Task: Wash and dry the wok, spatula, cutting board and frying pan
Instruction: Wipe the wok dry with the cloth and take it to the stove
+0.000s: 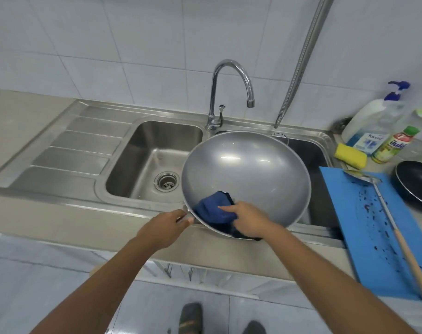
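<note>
White tile wall (132,44) in front of me, steel double sink (154,150) set in a beige counter (24,121), drainboard (67,150) on the left. Curved tap (231,75) at the far edge, a metal hose (303,56) hanging right of it. Pale glossy floor tiles (36,273) below.
</note>
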{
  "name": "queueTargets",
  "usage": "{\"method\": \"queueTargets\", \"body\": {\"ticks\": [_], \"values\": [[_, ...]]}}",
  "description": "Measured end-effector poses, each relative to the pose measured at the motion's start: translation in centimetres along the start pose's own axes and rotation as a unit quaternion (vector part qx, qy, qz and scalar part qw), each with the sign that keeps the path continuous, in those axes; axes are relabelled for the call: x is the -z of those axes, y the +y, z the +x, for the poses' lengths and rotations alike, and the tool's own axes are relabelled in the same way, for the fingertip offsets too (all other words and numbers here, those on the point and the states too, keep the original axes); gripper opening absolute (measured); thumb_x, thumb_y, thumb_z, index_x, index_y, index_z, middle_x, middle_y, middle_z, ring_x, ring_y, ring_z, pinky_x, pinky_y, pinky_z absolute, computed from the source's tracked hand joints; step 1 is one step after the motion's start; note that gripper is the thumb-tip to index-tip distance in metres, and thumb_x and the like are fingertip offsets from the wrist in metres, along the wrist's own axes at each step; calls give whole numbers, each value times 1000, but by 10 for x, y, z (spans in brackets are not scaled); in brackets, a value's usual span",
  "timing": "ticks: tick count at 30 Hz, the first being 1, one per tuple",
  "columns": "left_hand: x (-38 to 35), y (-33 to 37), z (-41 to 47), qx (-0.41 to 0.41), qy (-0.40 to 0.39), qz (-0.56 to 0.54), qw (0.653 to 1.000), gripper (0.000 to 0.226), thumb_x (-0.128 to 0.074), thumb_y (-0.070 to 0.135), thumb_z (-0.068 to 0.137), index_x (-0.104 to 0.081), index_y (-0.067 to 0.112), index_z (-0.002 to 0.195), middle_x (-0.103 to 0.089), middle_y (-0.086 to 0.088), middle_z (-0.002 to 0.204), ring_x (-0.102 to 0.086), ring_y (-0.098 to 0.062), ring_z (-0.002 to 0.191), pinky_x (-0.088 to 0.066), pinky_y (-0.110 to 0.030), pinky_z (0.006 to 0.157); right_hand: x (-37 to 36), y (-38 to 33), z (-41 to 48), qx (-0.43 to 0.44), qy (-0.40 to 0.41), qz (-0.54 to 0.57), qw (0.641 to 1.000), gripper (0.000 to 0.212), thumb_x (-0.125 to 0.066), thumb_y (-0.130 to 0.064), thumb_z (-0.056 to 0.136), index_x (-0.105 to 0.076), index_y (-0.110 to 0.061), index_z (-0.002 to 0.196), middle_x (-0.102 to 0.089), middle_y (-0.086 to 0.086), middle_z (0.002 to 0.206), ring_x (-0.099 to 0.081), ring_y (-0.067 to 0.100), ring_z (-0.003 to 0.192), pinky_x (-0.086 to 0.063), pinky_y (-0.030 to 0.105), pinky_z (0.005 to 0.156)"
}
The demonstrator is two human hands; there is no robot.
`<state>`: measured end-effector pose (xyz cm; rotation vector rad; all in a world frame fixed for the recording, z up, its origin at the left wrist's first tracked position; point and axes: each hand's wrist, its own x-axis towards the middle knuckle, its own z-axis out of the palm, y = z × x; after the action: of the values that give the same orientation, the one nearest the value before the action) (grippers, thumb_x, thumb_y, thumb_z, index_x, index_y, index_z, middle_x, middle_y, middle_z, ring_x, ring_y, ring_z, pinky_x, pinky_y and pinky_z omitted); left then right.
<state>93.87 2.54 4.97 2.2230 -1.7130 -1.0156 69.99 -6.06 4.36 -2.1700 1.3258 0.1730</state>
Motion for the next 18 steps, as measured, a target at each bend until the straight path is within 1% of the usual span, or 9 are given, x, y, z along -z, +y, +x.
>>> {"method": "queueTargets", "body": {"ticks": [2,4,6,9,11,13,15,17,18], "values": [[7,-1,1,-12,10,34,999,42,-40,63,92,-59,32,112,-66,-3,112,-59,-25,97,-48,-38,85,21,30,-13,-49,-7,-155,987,55,-49,-17,91,-47,-47,137,-47,6,139,-48,33,123,-41,38,100],[15,-1,4,-25,15,54,998,45,-42,62,93,-57,31,122,-65,-4,118,-59,-26,103,-46,-37,83,37,54,-23,-123,33,-315,940,44,-48,-25,95,-48,-41,136,-45,6,135,-43,32,120,-39,39,99],[21,2,7,-41,11,71,997,49,-44,61,93,-53,29,130,-64,-5,122,-59,-26,107,-46,-36,83,40,60,-25,-196,81,-376,902,40,-48,-29,96,-48,-31,135,-43,9,134,-42,32,119,-38,40,99],[25,4,10,-49,-2,96,994,50,-48,59,92,-53,28,131,-65,-5,117,-59,-25,105,-47,-34,82,19,41,-15,-239,49,-264,933,44,-45,-33,94,-45,-23,137,-31,16,148,-37,40,126,-33,46,106],[27,5,13,-45,-12,107,993,49,-51,59,90,-54,27,128,-65,-5,115,-60,-25,102,-48,-35,82,3,11,-1,-211,-9,-94,973,59,-36,-55,94,-48,-18,138,-34,15,150,-38,40,130,-32,45,107],[32,7,16,-46,-21,124,991,44,-56,58,88,-57,27,119,-66,-3,110,-61,-24,98,-48,-34,79,-4,-25,9,-173,-17,90,981,70,-27,-67,93,-60,-14,124,-56,14,132,-52,34,118,-40,39,98],[39,6,19,-50,-31,148,987,39,-62,56,85,-59,24,107,-64,0,99,-59,-22,90,-44,-32,72,-2,-41,13,-149,6,236,960,54,-40,-59,95,-68,-13,101,-66,8,99,-59,26,93,-42,32,79],[49,3,22,-45,-37,168,984,35,-66,52,83,-59,24,104,-62,2,96,-58,-20,85,-42,-30,69,4,-27,13,-103,-14,231,967,38,-58,-48,91,-69,-14,80,-65,3,81,-60,22,80,-45,32,74],[55,0,23,-43,-39,173,983,33,-67,51,82,-59,25,101,-63,2,96,-58,-19,83,-43,-30,67,8,-11,14,-87,-26,191,977,33,-64,-47,87,-73,-15,83,-68,3,87,-63,22,86,-47,34,80]]}}
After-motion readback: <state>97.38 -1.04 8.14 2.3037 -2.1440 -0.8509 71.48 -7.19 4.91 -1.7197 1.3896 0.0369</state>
